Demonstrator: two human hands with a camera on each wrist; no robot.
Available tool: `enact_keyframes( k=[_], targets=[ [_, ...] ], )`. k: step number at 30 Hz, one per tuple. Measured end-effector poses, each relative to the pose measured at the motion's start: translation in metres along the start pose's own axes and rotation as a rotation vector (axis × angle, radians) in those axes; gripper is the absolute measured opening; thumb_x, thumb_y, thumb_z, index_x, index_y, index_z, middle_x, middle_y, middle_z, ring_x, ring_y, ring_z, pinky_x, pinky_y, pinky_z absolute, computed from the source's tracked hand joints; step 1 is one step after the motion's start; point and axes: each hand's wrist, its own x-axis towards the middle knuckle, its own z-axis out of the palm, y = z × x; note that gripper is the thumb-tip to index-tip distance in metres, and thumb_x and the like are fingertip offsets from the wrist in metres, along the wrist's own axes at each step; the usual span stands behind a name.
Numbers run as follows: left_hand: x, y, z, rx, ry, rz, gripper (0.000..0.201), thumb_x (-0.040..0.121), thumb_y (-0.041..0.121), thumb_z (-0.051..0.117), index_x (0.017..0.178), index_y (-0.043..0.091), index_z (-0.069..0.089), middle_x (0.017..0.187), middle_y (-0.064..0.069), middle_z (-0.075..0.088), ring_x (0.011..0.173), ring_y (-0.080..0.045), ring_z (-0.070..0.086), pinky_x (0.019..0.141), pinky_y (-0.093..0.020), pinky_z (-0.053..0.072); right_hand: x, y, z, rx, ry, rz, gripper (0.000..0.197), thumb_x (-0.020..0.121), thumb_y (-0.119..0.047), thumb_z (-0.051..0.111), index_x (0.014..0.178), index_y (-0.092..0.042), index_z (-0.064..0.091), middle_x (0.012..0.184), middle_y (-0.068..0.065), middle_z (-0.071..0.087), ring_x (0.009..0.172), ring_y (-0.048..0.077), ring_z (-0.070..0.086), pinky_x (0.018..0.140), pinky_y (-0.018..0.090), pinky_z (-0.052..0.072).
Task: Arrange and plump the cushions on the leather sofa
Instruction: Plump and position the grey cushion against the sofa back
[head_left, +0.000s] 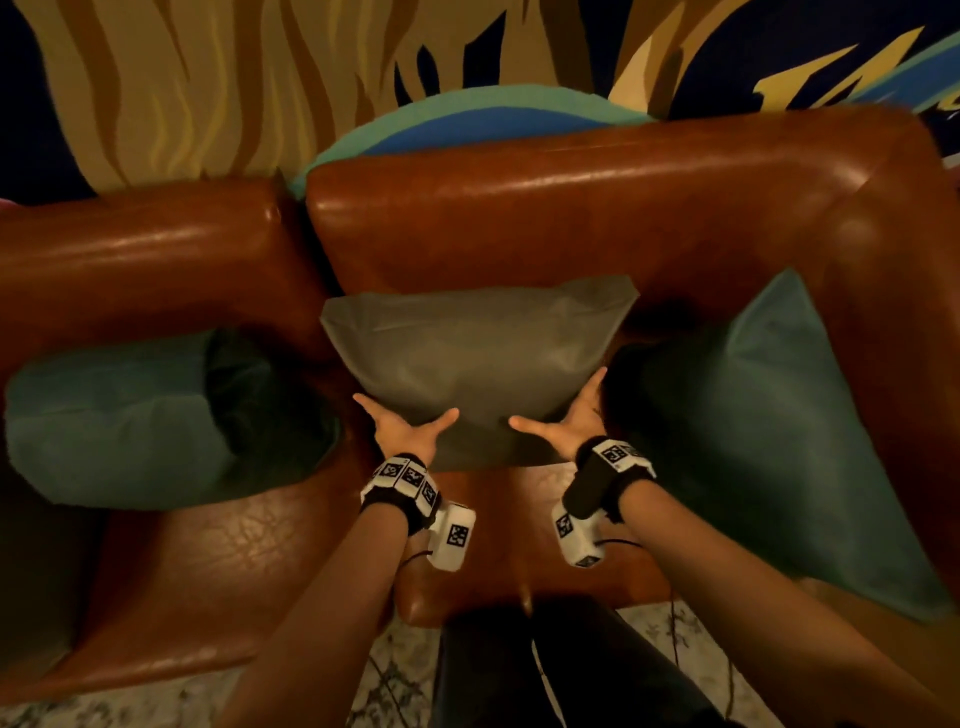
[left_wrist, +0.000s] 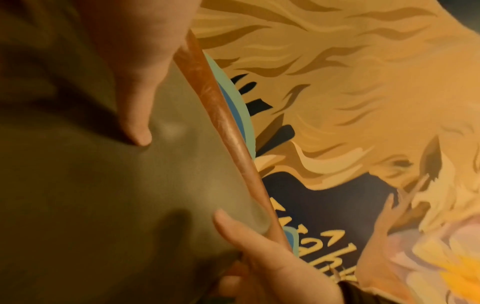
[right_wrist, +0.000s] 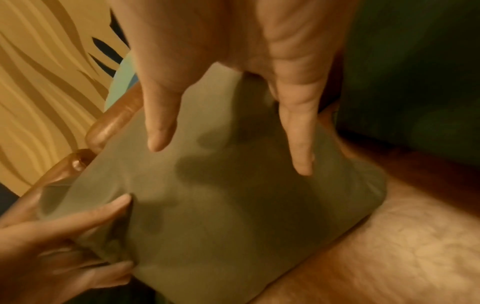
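The grey cushion stands upright at the middle of the sofa seat, leaning on the backrest. The person presses it from both sides low down. The left hand lies flat against its lower left flank with fingers straight and the thumb spread across the front. The right hand mirrors it on the lower right flank. Neither hand curls round the fabric; both are spread and pushing inward, so the cushion bulges above them. The wrist views agree: straight fingers rest on the grey cloth, and the other hand shows at the far side.

One teal cushion lies on its side toward the left end of the seat, slumped and not squared to the backrest. The other teal cushion leans tilted in the right corner against the armrest.

By the look of it, the task is partway done. The grey cushion is placed and is being plumped. The left teal cushion seems to need standing up and shaping, and the right one probably wants straightening too.
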Motion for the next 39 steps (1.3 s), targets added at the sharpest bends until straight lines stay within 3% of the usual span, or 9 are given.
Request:
enact_keyframes(
  k=[9, 16, 21, 24, 27, 30, 32, 36, 39],
  targets=[
    [0.026, 0.043, 0.046, -0.015, -0.007, -0.128, 0.148, 0.059, 0.020, 0.091, 0.146, 0.022, -0.030, 0.157, -0.021, -0.021, 0.147, -0.040, 0.006, 0.116, -0.049, 0.021, 0.047, -0.045, 0.010, 0.094, 0.037, 0.263, 0.168, 0.034, -0.050, 0.093, 0.133, -0.040, -0.042, 0.157, 0.019, -0.020, 0.145, 0.043, 0.007, 0.108, 0.062, 0.032],
    [0.076, 0.079, 0.076, -0.036, 0.079, -0.271, 0.155, 0.055, 0.023, 0.092, 0.142, 0.019, -0.037, 0.155, -0.021, -0.027, 0.146, -0.046, 0.003, 0.117, -0.056, 0.020, 0.099, -0.088, -0.006, -0.120, 0.003, 0.414, 0.165, 0.042, -0.061, 0.087, 0.134, -0.025, -0.046, 0.153, 0.023, -0.028, 0.145, 0.045, -0.005, 0.115, 0.054, 0.017],
    [0.089, 0.095, 0.074, 0.057, 0.035, -0.366, 0.162, 0.049, 0.040, 0.092, 0.139, 0.015, -0.040, 0.154, -0.027, -0.024, 0.148, -0.040, 0.001, 0.118, -0.055, 0.016, 0.138, -0.088, -0.002, -0.437, -0.165, 0.374, 0.173, 0.008, -0.098, 0.054, 0.140, -0.033, -0.036, 0.150, 0.009, -0.041, 0.145, 0.044, -0.007, 0.114, 0.066, 0.011],
    [0.083, 0.094, 0.067, 0.065, -0.002, -0.341, 0.163, 0.047, 0.036, 0.094, 0.140, 0.019, -0.039, 0.155, -0.026, -0.024, 0.147, -0.041, 0.009, 0.117, -0.055, 0.021, 0.136, -0.085, -0.006, -0.412, -0.200, 0.348, 0.171, 0.000, -0.094, 0.057, 0.116, -0.037, -0.057, 0.146, 0.009, -0.046, 0.146, 0.042, -0.006, 0.116, 0.060, 0.014],
    [0.079, 0.088, 0.051, 0.119, -0.088, -0.351, 0.163, 0.043, 0.040, 0.096, 0.147, 0.017, -0.027, 0.159, -0.024, -0.009, 0.145, -0.042, 0.016, 0.116, -0.052, 0.026, 0.125, -0.068, -0.014, -0.259, -0.215, 0.352, 0.167, 0.002, -0.084, 0.072, 0.092, -0.042, -0.063, 0.158, 0.005, -0.024, 0.147, 0.038, 0.004, 0.116, 0.057, 0.019],
    [0.074, 0.080, 0.020, -0.040, -0.181, -0.330, 0.158, 0.019, 0.058, 0.094, 0.150, 0.013, 0.018, 0.146, -0.009, 0.045, 0.125, -0.030, 0.053, 0.101, -0.050, 0.046, 0.095, -0.053, -0.029, 0.001, -0.126, 0.220, 0.172, 0.021, -0.070, 0.086, 0.136, -0.040, -0.037, 0.159, -0.003, 0.016, 0.143, 0.026, 0.027, 0.113, 0.045, 0.031],
    [0.084, 0.087, -0.008, -0.217, 0.011, -0.340, 0.146, 0.030, 0.070, 0.086, 0.149, 0.010, 0.026, 0.139, -0.002, 0.048, 0.120, -0.023, 0.054, 0.102, -0.048, 0.045, 0.080, -0.060, -0.054, 0.258, -0.053, 0.155, 0.135, 0.052, -0.058, 0.084, 0.152, -0.031, -0.003, 0.150, -0.002, 0.036, 0.132, 0.022, 0.042, 0.102, 0.034, 0.037],
    [0.108, 0.130, -0.050, 0.124, 0.255, -0.116, 0.103, 0.076, 0.075, 0.054, 0.145, 0.003, 0.030, 0.148, -0.019, 0.039, 0.132, -0.038, 0.042, 0.107, -0.047, 0.036, 0.102, -0.089, -0.102, 0.366, 0.227, 0.226, 0.115, 0.045, -0.087, 0.057, 0.139, -0.022, 0.041, 0.133, 0.006, 0.055, 0.104, 0.027, 0.061, 0.075, 0.036, 0.048],
    [0.116, 0.146, -0.051, 0.398, 0.173, 0.061, 0.062, 0.094, 0.049, 0.051, 0.127, -0.004, 0.052, 0.132, -0.026, 0.052, 0.115, -0.043, 0.054, 0.091, -0.048, 0.046, 0.116, -0.108, -0.105, 0.107, 0.272, 0.161, 0.076, 0.074, -0.063, 0.065, 0.125, -0.008, 0.055, 0.125, 0.012, 0.058, 0.102, 0.034, 0.061, 0.082, 0.044, 0.055]
  ],
)
